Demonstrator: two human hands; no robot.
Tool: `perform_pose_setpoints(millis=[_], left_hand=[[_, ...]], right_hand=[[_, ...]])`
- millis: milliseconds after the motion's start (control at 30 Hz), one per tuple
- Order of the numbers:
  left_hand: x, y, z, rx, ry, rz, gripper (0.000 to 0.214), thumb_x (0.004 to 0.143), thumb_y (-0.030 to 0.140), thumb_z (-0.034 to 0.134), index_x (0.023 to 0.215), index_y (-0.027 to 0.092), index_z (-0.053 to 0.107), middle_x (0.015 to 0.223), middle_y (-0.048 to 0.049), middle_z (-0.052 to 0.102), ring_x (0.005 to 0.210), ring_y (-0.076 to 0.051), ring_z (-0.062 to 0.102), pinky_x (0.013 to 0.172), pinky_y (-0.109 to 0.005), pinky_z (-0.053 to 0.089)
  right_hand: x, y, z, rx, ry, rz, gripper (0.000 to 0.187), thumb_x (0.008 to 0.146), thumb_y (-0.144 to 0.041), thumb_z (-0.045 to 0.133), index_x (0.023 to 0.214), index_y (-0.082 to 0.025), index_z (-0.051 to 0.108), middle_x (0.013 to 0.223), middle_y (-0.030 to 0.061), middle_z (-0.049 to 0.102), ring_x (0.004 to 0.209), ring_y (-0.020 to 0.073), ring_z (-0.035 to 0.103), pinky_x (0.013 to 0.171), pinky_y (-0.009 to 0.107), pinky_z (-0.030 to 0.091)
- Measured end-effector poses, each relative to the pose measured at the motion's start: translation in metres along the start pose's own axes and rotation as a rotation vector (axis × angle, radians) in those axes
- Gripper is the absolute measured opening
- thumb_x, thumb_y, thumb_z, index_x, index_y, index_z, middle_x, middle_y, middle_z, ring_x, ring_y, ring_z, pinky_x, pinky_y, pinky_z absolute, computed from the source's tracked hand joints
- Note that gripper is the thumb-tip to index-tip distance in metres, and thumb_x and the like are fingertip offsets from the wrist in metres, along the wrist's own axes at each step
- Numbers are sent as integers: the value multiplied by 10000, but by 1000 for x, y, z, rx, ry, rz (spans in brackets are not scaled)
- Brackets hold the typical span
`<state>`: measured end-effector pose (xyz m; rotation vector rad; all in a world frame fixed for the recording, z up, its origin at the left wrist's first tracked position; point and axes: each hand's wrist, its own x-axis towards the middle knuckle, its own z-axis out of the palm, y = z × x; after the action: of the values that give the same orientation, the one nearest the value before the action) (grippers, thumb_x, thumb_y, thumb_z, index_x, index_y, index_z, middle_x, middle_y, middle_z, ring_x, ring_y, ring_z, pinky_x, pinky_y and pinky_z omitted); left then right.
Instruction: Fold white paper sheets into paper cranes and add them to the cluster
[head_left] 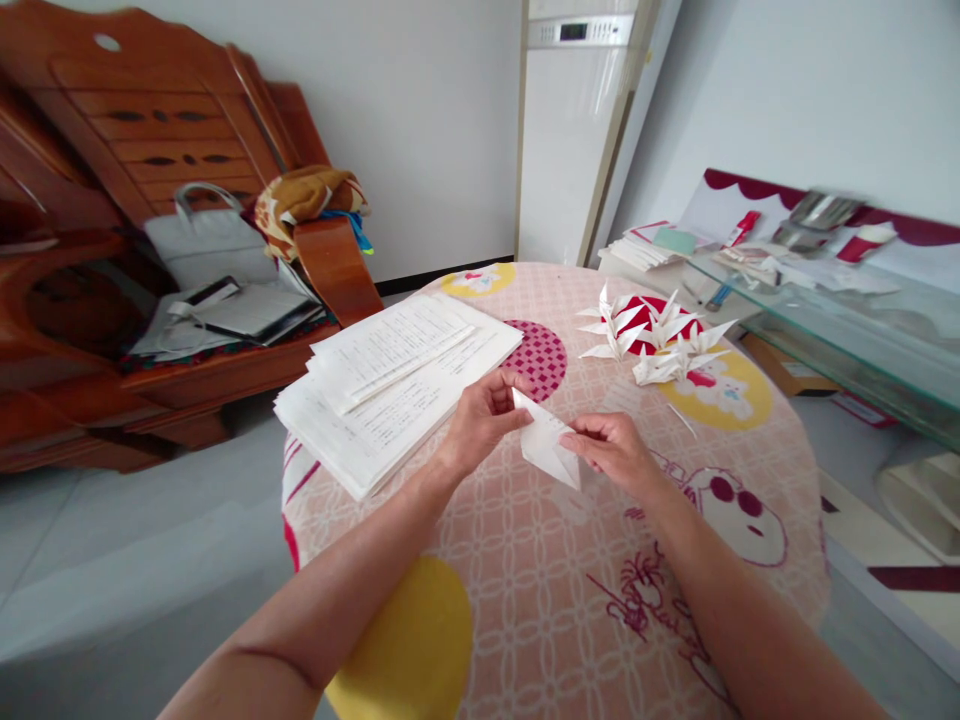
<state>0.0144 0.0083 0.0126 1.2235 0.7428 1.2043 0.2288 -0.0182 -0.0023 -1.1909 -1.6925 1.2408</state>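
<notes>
Now left hand [480, 415], right hand [611, 452] pinch creased white triangular paper [547, 440].

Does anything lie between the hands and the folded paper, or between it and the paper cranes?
Nothing visible. Left hand and right hand both pinch the folded paper directly. Only bare tablecloth separates it from the paper cranes; the stack of printed sheets sits to the left.

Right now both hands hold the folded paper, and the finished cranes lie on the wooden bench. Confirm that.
One detail is wrong. The cranes lie on the table, beyond the hands, as the head view shows. The rest stands: the left hand and right hand both hold the folded paper.
</notes>
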Motion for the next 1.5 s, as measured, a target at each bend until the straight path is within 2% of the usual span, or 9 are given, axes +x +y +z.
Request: perform_pose_setpoints(millis=[233, 367, 467, 533, 700, 867, 1100, 1233, 1500], left_hand=[[-14, -11, 4, 20, 15, -112, 299, 757, 387, 790, 792, 111, 679, 710, -23, 673, 616, -106, 597, 602, -221, 478], [-18, -14, 4, 70, 49, -120, 326, 755, 373, 790, 915, 109, 684, 755, -45, 712, 654, -140, 645, 620, -243, 512], [-19, -14, 4, 132, 95, -43, 414, 763, 335, 789, 1080, 145, 603, 691, 5, 688, 594, -116, 613, 563, -207, 467], [-20, -13, 4, 181, 103, 2, 423, 782, 324, 776, 1100, 172, 542, 625, 43, 644, 531, -93, 563, 513, -181, 406], [-23, -12, 5, 254, 97, 39, 385, 813, 342, 751, 1061, 196, 495, 599, 66, 590, 491, -78, 505, 482, -175, 348], [-26, -12, 4, 295, 57, 109, 293, 833, 328, 736, 1008, 181, 552, 669, 36, 627, 578, -88, 569, 539, -182, 420], [-33, -2, -5, 501, -10, 434, 105, 881, 266, 687, 910, 167, 705, 883, -59, 736, 813, -146, 690, 759, -256, 552], [-36, 4, -9, 594, -17, 575, 121, 907, 257, 649, 899, 174, 737, 917, -92, 757, 901, -186, 705, 859, -320, 556], [-42, 11, -4, 719, 5, 678, 99, 893, 198, 656, 917, 194, 752, 987, -91, 768, 896, -173, 726, 795, -264, 576]], right_hand=[[-6, -4, 16, 160, 157, -9, 468, 871, -431, 649, 510, -190, 473, 425, -55, 428, 413, 80, 362, 445, 245, 269], [-6, -2, 19, -18, 221, -74, 392, 868, -407, 648, 566, -180, 546, 468, -47, 459, 445, 89, 399, 449, 239, 291], [-5, 0, 20, -157, 330, -178, 181, 828, -348, 696, 850, -168, 699, 659, -9, 627, 577, 125, 546, 540, 234, 422], [-5, 1, 21, -139, 381, -221, 237, 806, -315, 716, 998, -177, 705, 833, 29, 710, 696, 155, 631, 641, 256, 503], [-6, -1, 24, 29, 349, -188, 193, 778, -315, 743, 913, -188, 688, 831, 33, 722, 712, 165, 662, 674, 273, 544], [-10, -6, 24, 42, 336, -174, 165, 778, -329, 748, 828, -185, 684, 776, 25, 708, 660, 156, 641, 625, 262, 529], [-26, -23, 23, -249, 445, -580, 79, 833, -155, 691, 855, -222, 725, 880, 41, 732, 785, 173, 687, 688, 278, 560], [-32, -31, 24, -344, 468, -643, 163, 846, -116, 669, 912, -243, 746, 920, 50, 737, 806, 181, 703, 664, 284, 573], [-32, -34, 23, -332, 468, -685, 228, 840, -95, 671, 969, -260, 761, 952, 51, 742, 849, 191, 712, 698, 308, 598]])
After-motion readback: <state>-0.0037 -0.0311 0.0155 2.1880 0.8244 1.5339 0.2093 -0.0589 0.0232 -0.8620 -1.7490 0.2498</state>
